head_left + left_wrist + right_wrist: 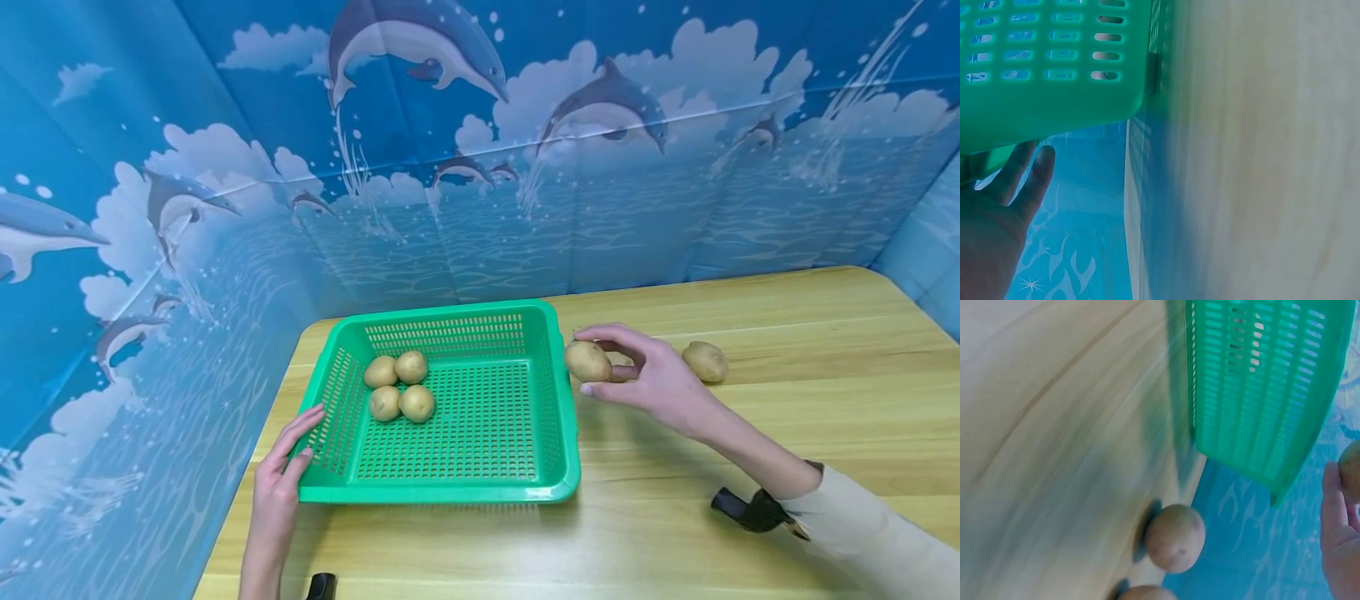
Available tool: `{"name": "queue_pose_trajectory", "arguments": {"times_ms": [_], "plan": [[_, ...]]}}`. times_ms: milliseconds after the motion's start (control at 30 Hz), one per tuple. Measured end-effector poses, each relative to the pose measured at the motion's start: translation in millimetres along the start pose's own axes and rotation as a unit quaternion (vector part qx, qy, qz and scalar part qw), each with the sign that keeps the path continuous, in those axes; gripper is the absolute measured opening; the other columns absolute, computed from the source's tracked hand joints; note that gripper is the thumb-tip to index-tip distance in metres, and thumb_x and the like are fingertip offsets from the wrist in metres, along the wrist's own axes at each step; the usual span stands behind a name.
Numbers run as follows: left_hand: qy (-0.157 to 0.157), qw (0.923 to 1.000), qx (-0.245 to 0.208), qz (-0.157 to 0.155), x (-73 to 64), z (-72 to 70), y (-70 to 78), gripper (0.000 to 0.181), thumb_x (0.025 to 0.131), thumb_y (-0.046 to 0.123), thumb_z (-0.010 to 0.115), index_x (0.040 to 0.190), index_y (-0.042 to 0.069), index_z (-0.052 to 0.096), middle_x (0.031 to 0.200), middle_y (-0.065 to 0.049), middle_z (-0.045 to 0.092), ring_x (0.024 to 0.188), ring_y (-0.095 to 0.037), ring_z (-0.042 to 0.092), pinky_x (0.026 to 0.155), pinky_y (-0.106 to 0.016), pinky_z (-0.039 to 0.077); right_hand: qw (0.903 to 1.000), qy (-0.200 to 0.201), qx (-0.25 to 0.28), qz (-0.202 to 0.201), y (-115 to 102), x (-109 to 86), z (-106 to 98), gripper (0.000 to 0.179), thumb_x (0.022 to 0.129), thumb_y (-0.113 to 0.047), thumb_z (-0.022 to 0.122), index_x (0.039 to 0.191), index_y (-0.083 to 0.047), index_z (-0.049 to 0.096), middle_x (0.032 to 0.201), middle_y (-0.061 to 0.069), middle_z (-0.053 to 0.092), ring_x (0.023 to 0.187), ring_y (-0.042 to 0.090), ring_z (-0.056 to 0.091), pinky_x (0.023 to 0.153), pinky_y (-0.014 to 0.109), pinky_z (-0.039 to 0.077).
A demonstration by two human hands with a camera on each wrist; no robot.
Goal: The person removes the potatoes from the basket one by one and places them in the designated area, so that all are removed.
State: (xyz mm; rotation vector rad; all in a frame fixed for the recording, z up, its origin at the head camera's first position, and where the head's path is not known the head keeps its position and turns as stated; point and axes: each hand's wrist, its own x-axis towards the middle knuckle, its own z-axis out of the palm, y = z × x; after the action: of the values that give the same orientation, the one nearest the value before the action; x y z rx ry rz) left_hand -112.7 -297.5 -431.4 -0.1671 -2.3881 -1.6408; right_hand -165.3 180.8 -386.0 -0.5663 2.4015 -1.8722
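Observation:
My right hand (660, 383) pinches a potato (588, 361) between thumb and fingers, just off the right rim of a green plastic basket (558, 492). At the basket's left side, my left hand (277, 475) grips the rim, thumb and fingers lying over it. Two fingers (1034, 178) show below the rim in the left wrist view. Several potatoes (417, 403) sit grouped in the left half of the basket. Another potato (705, 362) lies on the table behind the right hand. The right wrist view shows two on the table, a rounded potato (1175, 539) and a cut-off one.
The basket stands on a wood-grain table (645, 533), close to its back left corner. A blue curtain (480, 242) printed with dolphins hangs behind and to the left. A black wrist strap (757, 510) hangs below the right sleeve.

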Motion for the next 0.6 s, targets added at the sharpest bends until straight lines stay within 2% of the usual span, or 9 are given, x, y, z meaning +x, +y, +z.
{"name": "queue_pose_trajectory", "arguments": {"times_ms": [133,367,600], "plan": [[-0.002,1.0,0.0,0.004,0.0,0.0,0.2,0.045,0.099,-0.008,0.041,0.14,0.005,0.054,0.147,-0.006,0.048,0.142,-0.017,0.031,0.108,-0.02,0.026,0.9993,0.023,-0.03,0.002,5,-6.5,-8,0.056,0.079,-0.021,0.084,0.13,-0.023,0.061,0.134,-0.003,0.054,0.117,0.017,0.057,0.091,0.027,0.051],[-0.006,1.0,0.004,-0.002,-0.4,-0.7,-0.5,0.045,0.1,-0.006,0.041,0.14,0.007,0.055,0.147,-0.002,0.048,0.142,-0.015,0.031,0.109,-0.021,0.026,0.9985,0.043,-0.033,0.0,13,-17.3,-22,0.056,0.079,-0.016,0.084,0.13,-0.017,0.061,0.133,0.0,0.055,0.118,0.018,0.059,0.09,0.028,0.051],[-0.005,0.9999,0.005,-0.008,0.1,-1.3,-0.6,0.045,0.099,-0.007,0.041,0.14,0.007,0.055,0.147,-0.002,0.048,0.142,-0.014,0.031,0.108,-0.02,0.026,0.9907,0.074,-0.113,0.017,18,-27.5,-40,0.055,0.08,-0.02,0.083,0.131,-0.023,0.061,0.134,-0.005,0.054,0.112,0.01,0.058,0.087,0.017,0.049]]}}
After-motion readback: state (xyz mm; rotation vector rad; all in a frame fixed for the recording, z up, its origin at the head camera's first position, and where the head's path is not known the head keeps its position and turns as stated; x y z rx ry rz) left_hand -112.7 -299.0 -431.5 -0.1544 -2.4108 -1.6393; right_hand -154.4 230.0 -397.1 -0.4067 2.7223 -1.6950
